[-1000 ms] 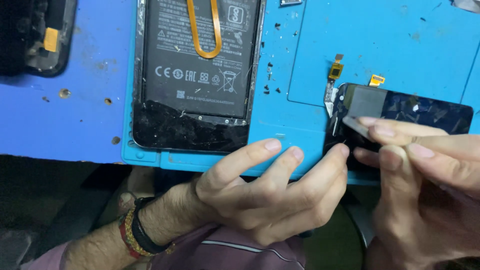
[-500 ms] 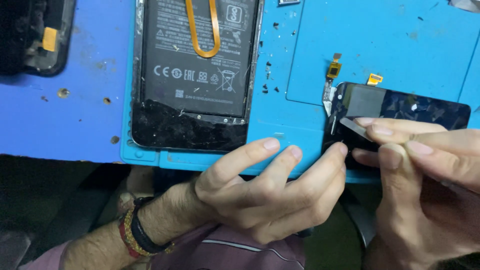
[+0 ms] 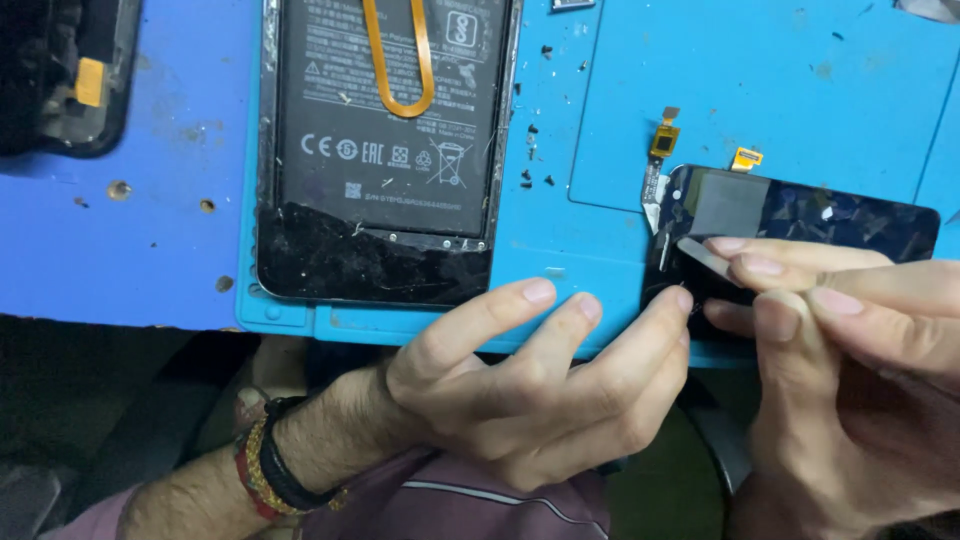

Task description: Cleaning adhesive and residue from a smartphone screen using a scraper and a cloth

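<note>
The right hand pinches a small pale tab between thumb and fingertips, a narrow grip set against the near end of the black screen. The left hand holds nothing; its fingers lie spread on the mat, one fingertip touching the screen's near corner to steady it. Since a second ago the tab has slid a little along the glass towards the left hand, while the screen has stayed put, so the peeling looks barely advanced. The screen lies flat at the mat's near right edge, its flex cables pointing away. To the left lies an opened phone with an orange loop, and beyond the mat the blue bench.
</note>
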